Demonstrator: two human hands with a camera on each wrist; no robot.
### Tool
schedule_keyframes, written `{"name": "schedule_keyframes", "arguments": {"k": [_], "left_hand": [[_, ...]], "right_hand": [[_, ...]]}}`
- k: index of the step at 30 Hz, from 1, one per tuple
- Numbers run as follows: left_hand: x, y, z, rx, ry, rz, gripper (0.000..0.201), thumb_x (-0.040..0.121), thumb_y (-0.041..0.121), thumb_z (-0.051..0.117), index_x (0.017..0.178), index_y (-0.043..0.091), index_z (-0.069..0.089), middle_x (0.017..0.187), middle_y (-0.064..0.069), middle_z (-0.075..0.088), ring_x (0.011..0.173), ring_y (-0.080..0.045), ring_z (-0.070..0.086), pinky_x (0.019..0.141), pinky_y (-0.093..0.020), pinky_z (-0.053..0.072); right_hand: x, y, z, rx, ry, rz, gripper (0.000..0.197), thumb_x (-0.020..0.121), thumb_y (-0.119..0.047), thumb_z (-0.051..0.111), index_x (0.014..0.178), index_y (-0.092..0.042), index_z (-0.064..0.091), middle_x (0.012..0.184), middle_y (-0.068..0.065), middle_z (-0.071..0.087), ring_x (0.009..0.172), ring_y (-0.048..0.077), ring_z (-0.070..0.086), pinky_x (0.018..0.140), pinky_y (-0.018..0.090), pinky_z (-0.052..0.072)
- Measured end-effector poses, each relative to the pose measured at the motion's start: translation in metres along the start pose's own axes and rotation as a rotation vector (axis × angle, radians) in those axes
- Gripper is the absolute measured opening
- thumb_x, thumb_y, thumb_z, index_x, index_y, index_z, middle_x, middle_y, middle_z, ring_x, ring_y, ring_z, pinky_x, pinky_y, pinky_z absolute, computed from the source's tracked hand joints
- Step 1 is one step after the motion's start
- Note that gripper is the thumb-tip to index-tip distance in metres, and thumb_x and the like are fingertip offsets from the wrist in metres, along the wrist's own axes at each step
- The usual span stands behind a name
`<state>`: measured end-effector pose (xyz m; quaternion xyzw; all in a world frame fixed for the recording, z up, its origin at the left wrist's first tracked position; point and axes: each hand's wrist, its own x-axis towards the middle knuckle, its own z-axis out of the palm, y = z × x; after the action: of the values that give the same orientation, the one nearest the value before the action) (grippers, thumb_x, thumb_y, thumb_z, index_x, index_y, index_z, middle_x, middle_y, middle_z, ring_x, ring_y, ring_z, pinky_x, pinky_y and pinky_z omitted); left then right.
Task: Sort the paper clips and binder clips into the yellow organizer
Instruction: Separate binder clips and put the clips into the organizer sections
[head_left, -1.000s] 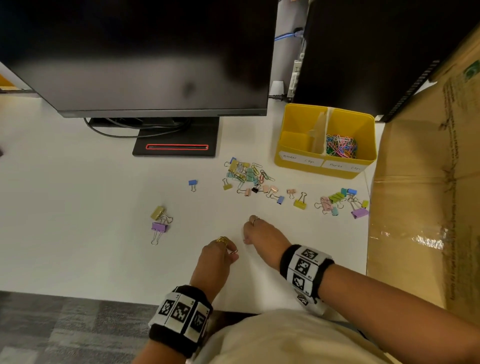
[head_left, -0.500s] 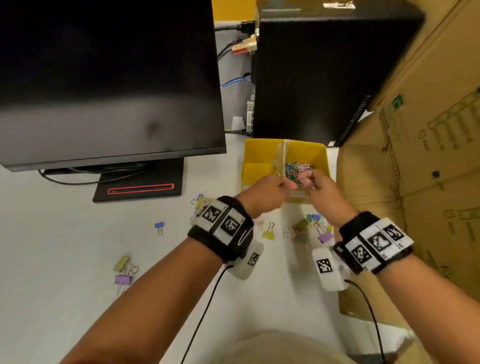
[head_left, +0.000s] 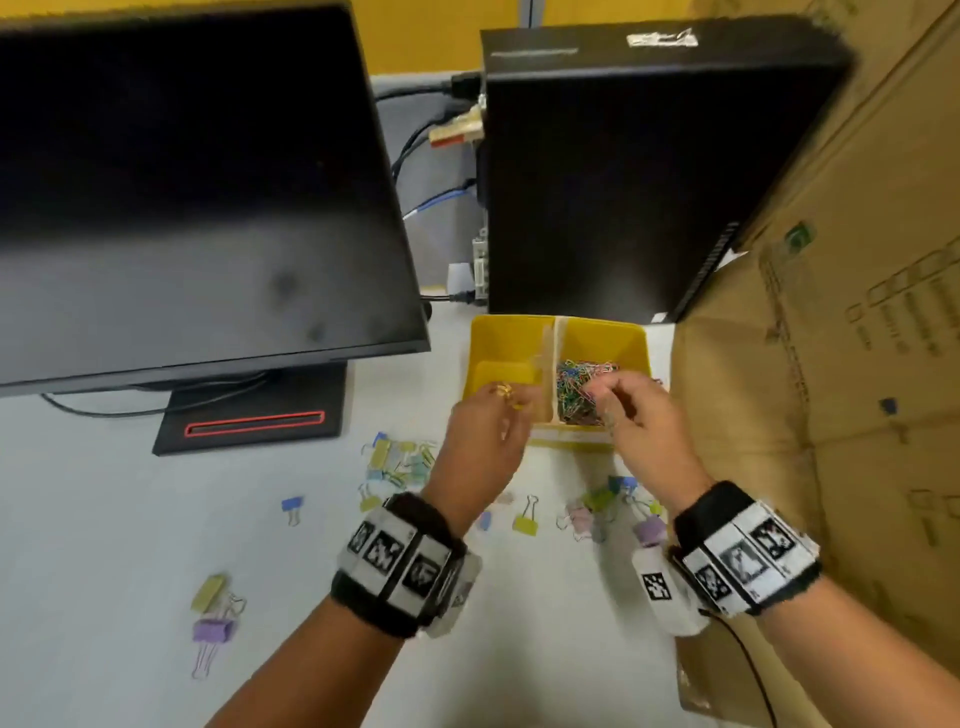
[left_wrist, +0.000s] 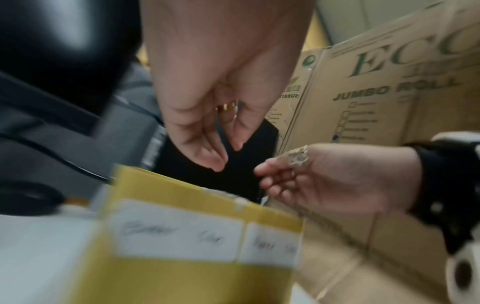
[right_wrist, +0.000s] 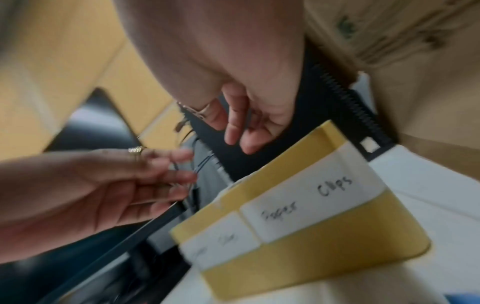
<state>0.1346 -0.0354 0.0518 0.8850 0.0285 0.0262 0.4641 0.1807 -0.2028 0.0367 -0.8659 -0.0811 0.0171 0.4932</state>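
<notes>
The yellow organizer (head_left: 602, 338) (left_wrist: 155, 288) (right_wrist: 337, 236) stands at the back of the white desk, with two handwritten labels on its front. Coloured paper clips (head_left: 582, 389) fill its right compartment; its left compartment shows bare yellow floor. My left hand (head_left: 498, 415) (left_wrist: 215, 148) hovers over the front left rim, fingers hanging loose, nothing between them. My right hand (head_left: 623, 410) (right_wrist: 241, 133) hovers over the paper clip side, fingers relaxed and holding nothing visible. Binder clips lie in loose clusters (head_left: 400, 462) (head_left: 608, 504) on the desk in front of the organizer.
A blue binder clip (head_left: 292, 506) and a yellow and purple pair (head_left: 213, 613) lie further left. A monitor (head_left: 182, 182) on its stand (head_left: 249, 421) fills the back left. A black computer case (head_left: 623, 171) stands behind the organizer, and a cardboard box (head_left: 831, 415) walls the right.
Both hands rose from the near desk to the organizer. Half a second ago they met pinched over the paper clip side; now they have drawn apart with loosened fingers.
</notes>
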Motion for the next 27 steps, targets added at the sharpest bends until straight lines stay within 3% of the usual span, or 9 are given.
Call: {"name": "schedule_keyframes", "arguments": {"k": [3, 5, 7, 10, 13, 16, 18, 23, 27], "left_hand": [[-0.056, -0.060, -0.026, 0.382, 0.102, -0.169, 0.029, 0.088, 0.001, 0.051, 0.110, 0.012, 0.066, 0.117, -0.014, 0.062, 0.104, -0.027, 0.061, 0.092, -0.036, 0.050], [-0.089, -0.088, -0.034, 0.586, -0.071, -0.334, 0.045, 0.091, 0.002, 0.044, 0.134, 0.017, 0.045, 0.144, -0.012, 0.040, 0.129, -0.026, 0.044, 0.102, -0.034, 0.044], [-0.114, -0.107, -0.035, 0.661, -0.237, -0.356, 0.058, 0.094, 0.003, 0.036, 0.146, 0.020, 0.016, 0.158, -0.006, 0.011, 0.144, -0.024, 0.020, 0.111, -0.035, 0.033], [-0.134, -0.114, -0.038, 0.692, -0.330, -0.385, 0.057, 0.097, 0.006, 0.027, 0.147, 0.018, 0.004, 0.158, -0.003, -0.002, 0.146, -0.022, 0.008, 0.116, -0.039, 0.023], [-0.141, -0.110, -0.042, 0.664, -0.222, -0.430, 0.049, 0.098, 0.012, 0.030, 0.145, 0.020, 0.019, 0.156, 0.001, 0.019, 0.143, -0.018, 0.023, 0.115, -0.032, 0.024], [-0.130, -0.104, -0.040, 0.632, -0.076, -0.337, 0.046, 0.092, 0.008, 0.046, 0.137, 0.016, 0.041, 0.147, -0.007, 0.041, 0.131, -0.024, 0.045, 0.105, -0.033, 0.041], [-0.116, -0.106, -0.036, 0.671, -0.095, -0.291, 0.052, 0.091, 0.007, 0.045, 0.141, 0.012, 0.031, 0.152, -0.011, 0.029, 0.137, -0.027, 0.035, 0.109, -0.037, 0.036], [-0.108, -0.113, -0.035, 0.802, -0.252, -0.465, 0.058, 0.096, 0.011, 0.024, 0.145, 0.004, -0.005, 0.158, -0.012, -0.003, 0.146, -0.028, 0.002, 0.118, -0.043, 0.017], [-0.113, -0.110, -0.046, 0.818, -0.189, -0.500, 0.051, 0.096, 0.014, 0.029, 0.145, 0.007, 0.016, 0.156, -0.009, 0.017, 0.144, -0.028, 0.014, 0.117, -0.038, 0.023]], "right_hand": [[-0.042, -0.012, 0.029, -0.087, -0.321, -0.179, 0.013, 0.088, -0.008, 0.053, 0.087, -0.015, 0.064, 0.087, 0.002, 0.061, 0.075, -0.003, 0.050, 0.069, 0.015, 0.042], [-0.058, -0.005, 0.058, -0.281, -0.601, -0.214, 0.020, 0.090, -0.015, 0.051, 0.106, -0.017, 0.062, 0.119, 0.008, 0.057, 0.108, 0.011, 0.051, 0.094, 0.027, 0.043], [-0.069, 0.001, 0.084, -0.492, -0.767, -0.239, 0.038, 0.094, -0.024, 0.045, 0.132, -0.018, 0.043, 0.151, 0.009, 0.027, 0.139, 0.023, 0.024, 0.113, 0.034, 0.025], [-0.077, 0.004, 0.100, -0.734, -0.839, -0.329, 0.049, 0.094, -0.028, 0.042, 0.138, -0.011, 0.028, 0.156, 0.011, 0.011, 0.144, 0.029, 0.010, 0.114, 0.043, 0.022], [-0.089, 0.010, 0.098, -0.790, -0.844, -0.311, 0.040, 0.091, -0.026, 0.044, 0.126, -0.006, 0.046, 0.147, 0.012, 0.036, 0.134, 0.031, 0.034, 0.105, 0.044, 0.037], [-0.090, 0.015, 0.096, -0.831, -0.749, -0.355, 0.029, 0.077, -0.032, 0.042, 0.079, -0.021, 0.069, 0.091, -0.003, 0.072, 0.089, 0.018, 0.067, 0.076, 0.027, 0.055], [-0.083, 0.015, 0.105, -0.785, -0.608, -0.433, 0.030, 0.075, -0.030, 0.040, 0.073, -0.024, 0.069, 0.081, -0.006, 0.073, 0.079, 0.013, 0.069, 0.070, 0.023, 0.056], [-0.064, -0.005, 0.128, -0.780, -0.743, -0.453, 0.031, 0.089, -0.013, 0.043, 0.116, -0.002, 0.055, 0.126, 0.015, 0.058, 0.116, 0.032, 0.053, 0.094, 0.043, 0.048], [-0.068, -0.002, 0.126, -0.785, -0.668, -0.430, 0.030, 0.078, -0.024, 0.044, 0.055, -0.021, 0.062, 0.058, -0.004, 0.065, 0.062, 0.017, 0.064, 0.060, 0.025, 0.052]]}}
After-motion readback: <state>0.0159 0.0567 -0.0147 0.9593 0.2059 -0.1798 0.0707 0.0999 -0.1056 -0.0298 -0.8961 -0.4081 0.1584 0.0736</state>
